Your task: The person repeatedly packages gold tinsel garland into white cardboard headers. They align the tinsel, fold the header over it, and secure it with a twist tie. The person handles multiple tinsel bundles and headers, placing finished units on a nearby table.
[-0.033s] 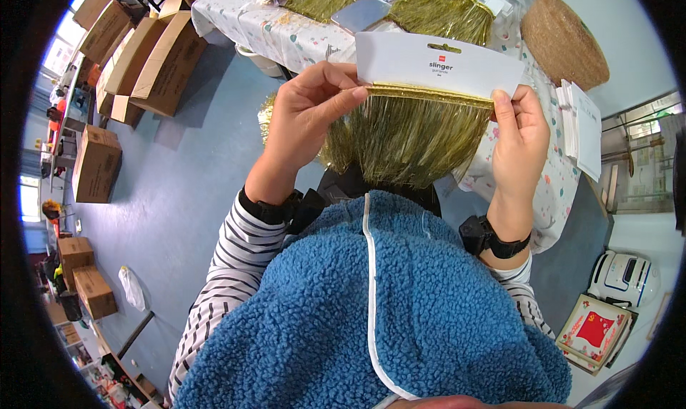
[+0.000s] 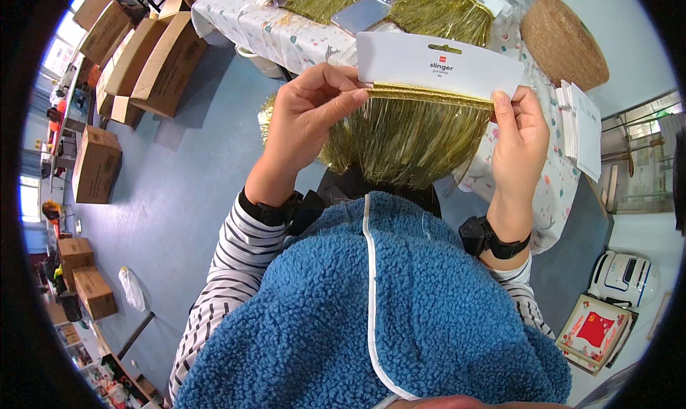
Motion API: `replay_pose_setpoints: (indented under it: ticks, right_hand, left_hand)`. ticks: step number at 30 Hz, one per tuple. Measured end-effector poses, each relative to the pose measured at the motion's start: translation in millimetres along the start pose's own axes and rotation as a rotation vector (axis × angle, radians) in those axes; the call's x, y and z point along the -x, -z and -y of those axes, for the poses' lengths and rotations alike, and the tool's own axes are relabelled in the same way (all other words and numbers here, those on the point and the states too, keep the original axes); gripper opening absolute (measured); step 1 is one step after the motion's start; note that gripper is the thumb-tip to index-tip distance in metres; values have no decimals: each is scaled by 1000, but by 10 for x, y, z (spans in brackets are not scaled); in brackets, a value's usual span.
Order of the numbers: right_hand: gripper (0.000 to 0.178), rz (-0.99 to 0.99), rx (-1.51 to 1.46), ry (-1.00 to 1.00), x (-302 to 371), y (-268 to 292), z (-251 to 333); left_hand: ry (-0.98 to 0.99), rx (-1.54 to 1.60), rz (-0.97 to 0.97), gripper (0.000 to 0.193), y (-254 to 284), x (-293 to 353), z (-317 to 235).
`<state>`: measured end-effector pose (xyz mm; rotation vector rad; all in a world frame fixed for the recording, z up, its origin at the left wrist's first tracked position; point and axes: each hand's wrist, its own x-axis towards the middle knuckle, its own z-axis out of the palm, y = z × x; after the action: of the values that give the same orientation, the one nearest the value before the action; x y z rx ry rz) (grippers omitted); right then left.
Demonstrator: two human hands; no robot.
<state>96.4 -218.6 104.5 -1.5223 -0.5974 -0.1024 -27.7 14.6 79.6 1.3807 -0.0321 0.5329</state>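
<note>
Between my two hands hangs a gold tinsel fringe garland point(image 2: 421, 137), its folded top band lying along the lower edge of a white header card point(image 2: 400, 55). My left hand point(image 2: 314, 105) pinches the left end of the band and card between thumb and fingers. At the right end, my right hand point(image 2: 519, 123) grips the band and the card's corner, thumb in front. The strands fall toward my lap. Some loose gold strands point(image 2: 268, 120) show to the left, behind my left hand.
On the table with a patterned white cloth point(image 2: 239, 12) lie more gold fringe garlands point(image 2: 443, 16) and a phone point(image 2: 362, 12). A big brown roll point(image 2: 564, 37) stands at the right, near a stack of white cards point(image 2: 580, 130). Cardboard boxes point(image 2: 168, 66) stand on the floor at left.
</note>
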Motion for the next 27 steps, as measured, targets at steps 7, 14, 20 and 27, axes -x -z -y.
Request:
replay_pose_setpoints:
  ticks: [7,14,20,27]
  right_hand:
    - [13,44,-72,-54,-3,31,-13]
    - [12,68,-57,-125,-9,48,-118]
    - [12,83,-127,-173,-37,32,-166]
    - [9,152,-373,-346,-79,59,-257]
  left_hand:
    - [-19,22,-23,11,-11,3,-6]
    - [23,-16,-63,14,-29,21,11]
    - [83,153,-18,12,-31,10,-17]
    - [135,273,46,11,-45,24,-15]
